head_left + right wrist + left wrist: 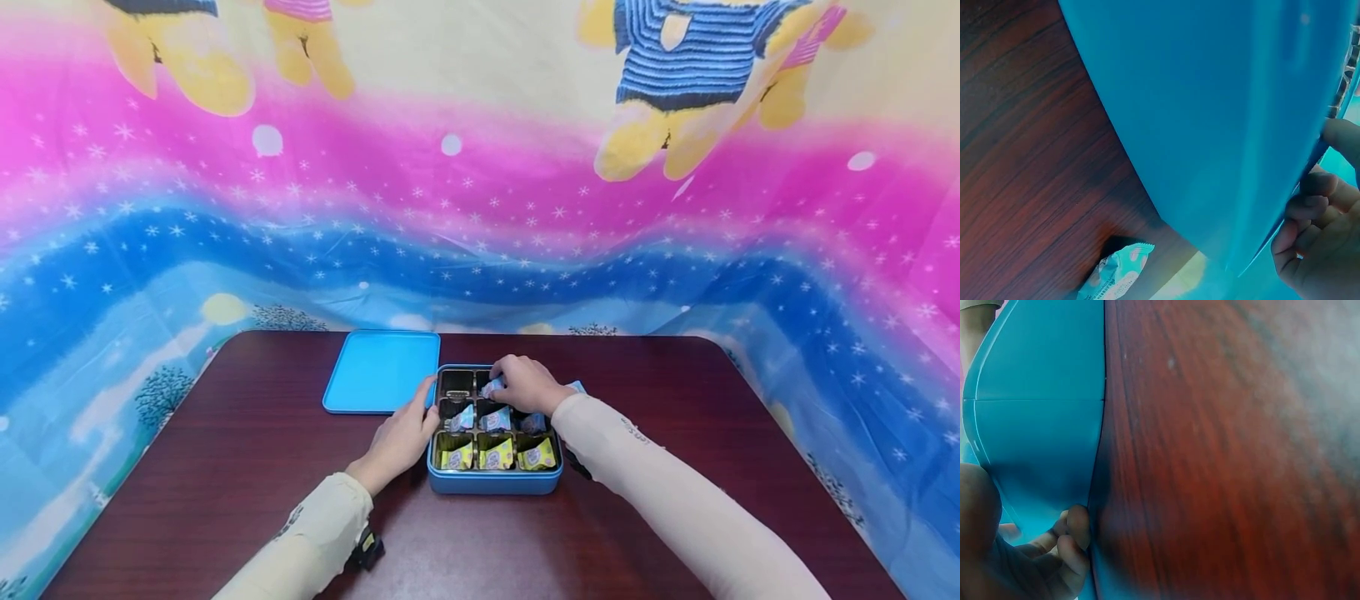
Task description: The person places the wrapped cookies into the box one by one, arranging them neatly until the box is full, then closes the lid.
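Note:
A blue box (495, 482) with a divided dark tray inside stands on the table. Yellow-green wrapped candies (496, 455) fill the front row of compartments. Light blue wrapped candies (495, 418) lie in the middle row. Over the back middle compartment, my right hand (528, 383) pinches a small light blue wrapped candy (492, 387). My left hand (399, 435) rests along the box's left side, index finger stretched toward the back corner and fingertips touching the wall. The left wrist view shows the box's blue side (1041, 431) beside those fingers. The back right compartment is hidden by the right hand.
A flat blue lid (386, 371) lies on the dark red wooden table (247, 442), behind and left of the box. Another light blue wrapped candy (1119, 272) lies on the table right of the box. A patterned cloth (480, 217) hangs behind the table.

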`<state>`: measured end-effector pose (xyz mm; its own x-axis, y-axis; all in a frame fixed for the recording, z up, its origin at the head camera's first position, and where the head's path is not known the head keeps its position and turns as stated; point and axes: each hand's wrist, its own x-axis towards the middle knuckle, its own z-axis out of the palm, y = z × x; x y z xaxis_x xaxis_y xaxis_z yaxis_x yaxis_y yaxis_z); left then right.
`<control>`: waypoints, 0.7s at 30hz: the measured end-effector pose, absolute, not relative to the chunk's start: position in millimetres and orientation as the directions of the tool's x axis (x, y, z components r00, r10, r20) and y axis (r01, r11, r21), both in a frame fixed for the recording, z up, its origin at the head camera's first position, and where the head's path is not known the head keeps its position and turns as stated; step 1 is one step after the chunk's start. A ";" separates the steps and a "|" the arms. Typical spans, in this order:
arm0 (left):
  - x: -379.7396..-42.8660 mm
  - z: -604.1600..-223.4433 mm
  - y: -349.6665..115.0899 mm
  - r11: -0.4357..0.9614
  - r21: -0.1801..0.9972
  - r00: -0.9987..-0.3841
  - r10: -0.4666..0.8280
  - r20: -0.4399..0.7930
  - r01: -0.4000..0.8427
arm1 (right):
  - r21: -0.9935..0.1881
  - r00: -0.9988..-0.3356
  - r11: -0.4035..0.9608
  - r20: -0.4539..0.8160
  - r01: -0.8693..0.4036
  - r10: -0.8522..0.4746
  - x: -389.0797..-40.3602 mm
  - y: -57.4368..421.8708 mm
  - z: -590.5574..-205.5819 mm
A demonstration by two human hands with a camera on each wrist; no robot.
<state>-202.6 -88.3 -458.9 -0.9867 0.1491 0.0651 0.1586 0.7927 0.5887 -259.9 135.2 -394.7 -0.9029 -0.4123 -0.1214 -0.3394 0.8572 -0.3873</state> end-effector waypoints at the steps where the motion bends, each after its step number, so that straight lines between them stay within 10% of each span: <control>1: -202.6 -458.8 -88.2 0.793 0.588 -0.987 0.148 0.069 0.160 | -0.386 -0.902 0.857 -0.123 -0.341 -0.414 -259.8 135.0 -394.5; 21: -202.3 -457.8 -87.8 0.799 0.581 -0.987 0.146 0.064 0.155 | -0.430 -0.880 0.835 -0.165 -0.342 -0.446 -260.8 141.1 -398.6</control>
<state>-202.3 -87.8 -457.8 -0.9873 0.1459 0.0636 0.1555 0.7986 0.5815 -260.8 141.1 -398.6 -0.8800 -0.4455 -0.1646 -0.3423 0.8352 -0.4304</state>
